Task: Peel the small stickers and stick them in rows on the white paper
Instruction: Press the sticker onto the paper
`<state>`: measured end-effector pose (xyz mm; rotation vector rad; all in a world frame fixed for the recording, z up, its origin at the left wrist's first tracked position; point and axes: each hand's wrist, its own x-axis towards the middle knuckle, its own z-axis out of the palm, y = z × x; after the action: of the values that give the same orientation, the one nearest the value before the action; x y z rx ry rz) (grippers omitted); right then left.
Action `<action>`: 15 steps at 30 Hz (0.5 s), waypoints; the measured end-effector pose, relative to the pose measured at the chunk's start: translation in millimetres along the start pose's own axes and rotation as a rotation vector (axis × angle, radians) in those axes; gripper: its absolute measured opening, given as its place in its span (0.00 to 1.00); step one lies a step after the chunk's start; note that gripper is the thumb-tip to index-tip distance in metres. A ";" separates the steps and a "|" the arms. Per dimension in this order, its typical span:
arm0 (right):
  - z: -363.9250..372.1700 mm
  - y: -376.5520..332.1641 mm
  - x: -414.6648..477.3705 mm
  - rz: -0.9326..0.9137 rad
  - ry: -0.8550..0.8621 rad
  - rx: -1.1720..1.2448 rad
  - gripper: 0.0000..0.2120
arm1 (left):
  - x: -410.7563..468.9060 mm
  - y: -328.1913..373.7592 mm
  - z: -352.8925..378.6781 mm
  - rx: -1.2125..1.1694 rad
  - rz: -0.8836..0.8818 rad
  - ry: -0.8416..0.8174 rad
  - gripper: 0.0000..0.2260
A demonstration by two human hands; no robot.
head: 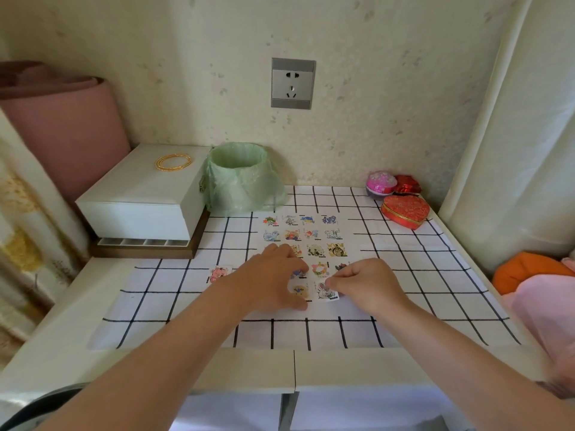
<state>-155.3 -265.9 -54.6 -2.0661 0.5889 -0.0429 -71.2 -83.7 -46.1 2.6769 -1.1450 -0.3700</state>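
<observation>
Hands: L (pixel 273 276) on paper (pixel 342 309), R (pixel 367 286) pinching sticker (pixel 328 293)

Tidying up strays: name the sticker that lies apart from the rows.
The pink sticker, alone left of the left hand; the others sit in rows.

Small cartoon stickers (pixel 315 251) sit in rows on white paper sheet (pixel 342 309), over black-grid white tablecloth (pixel 155 293). Left hand (pixel 273 275) rests on paper, covering some stickers. Right hand (pixel 364 284) pinches grey mouse sticker (pixel 326 292) at bottom row. Pink animal sticker (pixel 217 273) lies apart on cloth, left. White rectangular box (pixel 146 197), green-bagged bin (pixel 239 178), red heart-shaped box (pixel 406 209) behind.
</observation>
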 end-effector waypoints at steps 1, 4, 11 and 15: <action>0.4 0.7 0.4 -0.002 0.004 -0.007 0.04 | 0.0 0.2 -0.1 0.003 0.000 -0.002 0.31; 1.6 2.5 1.6 -0.006 0.023 -0.027 0.04 | 0.1 0.3 0.2 0.007 0.001 -0.004 0.31; 2.9 4.6 2.5 -0.019 0.038 -0.082 0.04 | 0.2 1.1 0.3 0.003 -0.009 0.001 0.31; 3.4 5.0 3.0 -0.029 0.033 -0.096 0.04 | -1.5 2.6 -0.2 0.016 -0.006 0.002 0.31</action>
<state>-153.7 -266.6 -61.1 -2.1707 0.5917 -0.0667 -73.9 -84.3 -44.9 2.6936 -1.1447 -0.3607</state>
